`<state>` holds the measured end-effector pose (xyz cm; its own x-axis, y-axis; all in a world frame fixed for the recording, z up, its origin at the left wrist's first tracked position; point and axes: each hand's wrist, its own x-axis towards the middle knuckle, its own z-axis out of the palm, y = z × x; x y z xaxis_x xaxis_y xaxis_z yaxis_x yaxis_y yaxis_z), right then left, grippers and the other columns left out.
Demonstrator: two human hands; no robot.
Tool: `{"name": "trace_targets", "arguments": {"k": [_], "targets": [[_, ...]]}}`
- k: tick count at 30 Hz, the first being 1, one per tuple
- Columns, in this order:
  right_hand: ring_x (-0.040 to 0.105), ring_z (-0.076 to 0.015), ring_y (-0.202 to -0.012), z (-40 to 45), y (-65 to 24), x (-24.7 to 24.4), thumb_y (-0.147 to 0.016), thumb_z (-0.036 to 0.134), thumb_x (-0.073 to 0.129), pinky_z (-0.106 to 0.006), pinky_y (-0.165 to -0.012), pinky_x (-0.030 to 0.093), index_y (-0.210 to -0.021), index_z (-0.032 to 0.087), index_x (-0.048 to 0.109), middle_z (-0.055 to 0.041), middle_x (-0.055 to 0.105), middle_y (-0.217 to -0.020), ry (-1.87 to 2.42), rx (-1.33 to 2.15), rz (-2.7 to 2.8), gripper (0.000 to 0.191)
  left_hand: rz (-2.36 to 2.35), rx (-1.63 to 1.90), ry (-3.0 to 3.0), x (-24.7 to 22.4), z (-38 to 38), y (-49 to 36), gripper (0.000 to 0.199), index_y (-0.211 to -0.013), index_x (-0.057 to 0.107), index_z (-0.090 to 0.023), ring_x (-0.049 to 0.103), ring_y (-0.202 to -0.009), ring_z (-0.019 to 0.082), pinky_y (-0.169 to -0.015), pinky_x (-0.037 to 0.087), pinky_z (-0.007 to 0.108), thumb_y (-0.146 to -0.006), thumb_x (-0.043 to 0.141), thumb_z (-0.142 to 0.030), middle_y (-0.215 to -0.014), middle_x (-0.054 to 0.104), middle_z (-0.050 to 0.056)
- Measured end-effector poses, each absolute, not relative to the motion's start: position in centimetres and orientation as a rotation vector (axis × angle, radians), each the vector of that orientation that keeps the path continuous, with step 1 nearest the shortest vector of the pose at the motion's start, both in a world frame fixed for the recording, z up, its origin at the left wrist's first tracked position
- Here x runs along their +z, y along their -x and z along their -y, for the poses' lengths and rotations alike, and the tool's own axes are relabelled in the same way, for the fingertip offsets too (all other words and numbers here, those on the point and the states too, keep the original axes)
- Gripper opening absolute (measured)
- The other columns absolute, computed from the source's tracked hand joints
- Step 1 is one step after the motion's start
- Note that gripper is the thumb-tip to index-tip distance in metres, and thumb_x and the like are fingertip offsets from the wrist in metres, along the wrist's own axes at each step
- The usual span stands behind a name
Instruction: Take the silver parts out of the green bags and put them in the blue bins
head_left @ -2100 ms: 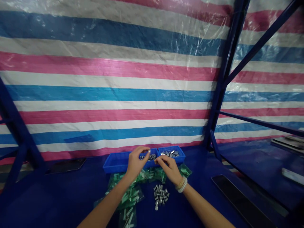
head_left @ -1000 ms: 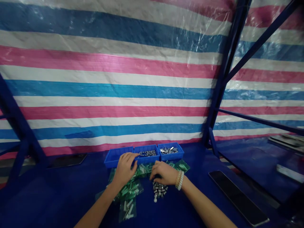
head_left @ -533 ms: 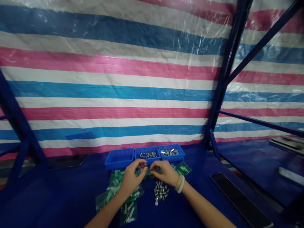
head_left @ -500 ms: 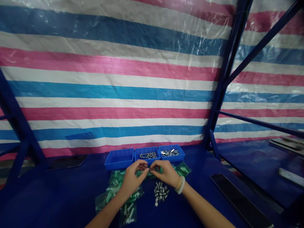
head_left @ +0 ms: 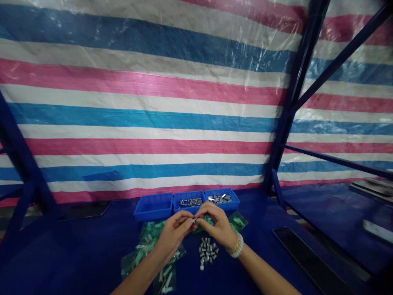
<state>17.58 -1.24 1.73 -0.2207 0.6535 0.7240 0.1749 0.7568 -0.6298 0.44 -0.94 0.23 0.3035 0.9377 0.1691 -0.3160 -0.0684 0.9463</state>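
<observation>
In front of the blue trays, my left hand (head_left: 175,232) and my right hand (head_left: 217,225) meet fingertip to fingertip. Both pinch a small metal piece (head_left: 194,220); it is mostly covered by the fingers, and its exact kind is too small to tell. A bracelet circles my right wrist. Just below the hands, a pile of small silver metal fittings (head_left: 208,250) lies on the blue table (head_left: 98,250). Clear bags with green and pale parts (head_left: 144,248) are spread under and beside my left forearm. Another green bag (head_left: 238,221) lies past my right hand.
Three blue trays stand in a row: the left tray (head_left: 153,207), the middle tray (head_left: 176,200) with small metal pieces, and the right tray (head_left: 235,200) with metal pins. A dark phone-like slab (head_left: 307,262) lies at right, another flat dark object (head_left: 87,209) at left. Blue posts (head_left: 285,123) flank the table.
My hands have come closer together, and the fingertips now meet on the small metal piece. My right hand has turned slightly, its wrist moving right and down.
</observation>
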Motion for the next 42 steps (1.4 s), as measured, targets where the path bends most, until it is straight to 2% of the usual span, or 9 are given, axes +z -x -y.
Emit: {"name": "trace_targets", "arguments": {"k": [10,15,21,23,27,30,34,37,42], "targets": [[0.047,-0.0118,-0.064,0.7,-17.2,0.4,-0.091,0.025,0.052,-0.023,-0.06,0.037,-0.075,0.017,0.055,0.0014,0.051,-0.07,0.808,0.474,1.79,0.018,-0.717,1.257,-1.179,-1.1,1.2,-1.3,0.032,-0.089,0.066,-0.017,0.063,-0.079,0.015,-0.076,0.049,0.026,-0.063,0.082,-0.025,-0.081,0.067,0.002],[0.044,-0.0105,-0.06,0.4,-16.9,-0.3,-0.096,0.033,0.043,-0.022,-0.058,0.035,-0.071,0.017,0.054,0.0029,0.049,-0.065,0.798,0.625,1.832,0.032,-0.925,1.323,-1.518,-0.7,0.5,-1.1,0.02,-0.082,0.067,-0.017,0.062,-0.073,0.016,-0.07,0.051,0.027,-0.071,0.074,-0.031,-0.076,0.066,0.001],[0.051,-0.0123,-0.062,-1.5,-18.7,-0.2,-0.095,0.043,0.041,-0.022,-0.061,0.039,-0.08,0.016,0.062,0.0008,0.056,-0.066,0.884,0.631,1.699,0.037,-0.992,1.394,-2.165,2.2,-5.3,-0.4,0.018,-0.094,0.069,-0.018,0.061,-0.075,0.018,-0.072,0.051,0.031,-0.081,0.059,-0.025,-0.082,0.064,0.004],[0.052,-0.0123,-0.061,-2.3,-19.6,-0.3,-0.095,0.042,0.042,-0.022,-0.06,0.039,-0.079,0.016,0.062,0.0009,0.056,-0.064,0.933,0.58,1.655,0.037,-1.101,1.263,-2.394,2.4,-6.9,-0.2,0.029,-0.108,0.065,-0.019,0.061,-0.074,0.018,-0.071,0.051,0.033,-0.08,0.056,-0.019,-0.086,0.064,0.005],[0.052,-0.0117,-0.058,-3.4,-21.2,-0.2,-0.094,0.031,0.041,-0.021,-0.058,0.038,-0.076,0.015,0.063,0.0011,0.057,-0.061,1.096,0.452,1.739,0.033,-0.93,0.85,-2.775,1.3,-6.2,-0.8,0.053,-0.129,0.049,-0.025,0.058,-0.099,0.022,-0.087,0.047,0.038,-0.078,0.058,-0.013,-0.111,0.062,0.006],[0.056,-0.013,-0.06,-3.6,-22.2,0.1,-0.084,0.02,0.049,-0.021,-0.057,0.037,-0.07,0.015,0.066,-0.0013,0.064,-0.063,1.4,0.33,2.009,0.023,-0.701,0.591,-2.936,0.0,-4.3,-1.7,0.042,-0.117,0.057,-0.024,0.056,-0.104,0.024,-0.09,0.044,0.038,-0.076,0.064,-0.016,-0.11,0.063,0.006],[0.063,-0.0184,-0.067,-3.1,-22.9,0.4,-0.07,0.021,0.059,-0.023,-0.056,0.037,-0.073,0.016,0.073,-0.0056,0.071,-0.069,1.722,0.225,2.27,0.015,-0.63,0.507,-2.999,-1.3,-3.7,-2.5,0.027,-0.106,0.06,-0.021,0.06,-0.098,0.023,-0.083,0.046,0.034,-0.079,0.063,-0.017,-0.107,0.065,0.006],[0.066,-0.0209,-0.068,-2.1,-22.7,1.0,-0.064,0.021,0.062,-0.023,-0.056,0.039,-0.072,0.018,0.075,-0.0064,0.073,-0.07,1.724,0.239,2.356,0.015,-0.642,0.583,-2.98,-1.9,-4.5,-2.5,0.015,-0.097,0.062,-0.02,0.063,-0.091,0.02,-0.079,0.048,0.029,-0.084,0.057,-0.015,-0.097,0.068,0.005],[0.07,-0.0258,-0.079,0.1,-21.1,2.3,-0.069,0.02,0.061,-0.027,-0.066,0.048,-0.083,0.021,0.076,-0.0098,0.075,-0.082,1.692,0.073,2.528,0.02,-0.865,0.852,-2.817,-2.4,-5.2,-2.1,0.011,-0.089,0.063,-0.019,0.066,-0.08,0.017,-0.071,0.049,0.025,-0.087,0.053,-0.015,-0.086,0.07,0.003]]}}
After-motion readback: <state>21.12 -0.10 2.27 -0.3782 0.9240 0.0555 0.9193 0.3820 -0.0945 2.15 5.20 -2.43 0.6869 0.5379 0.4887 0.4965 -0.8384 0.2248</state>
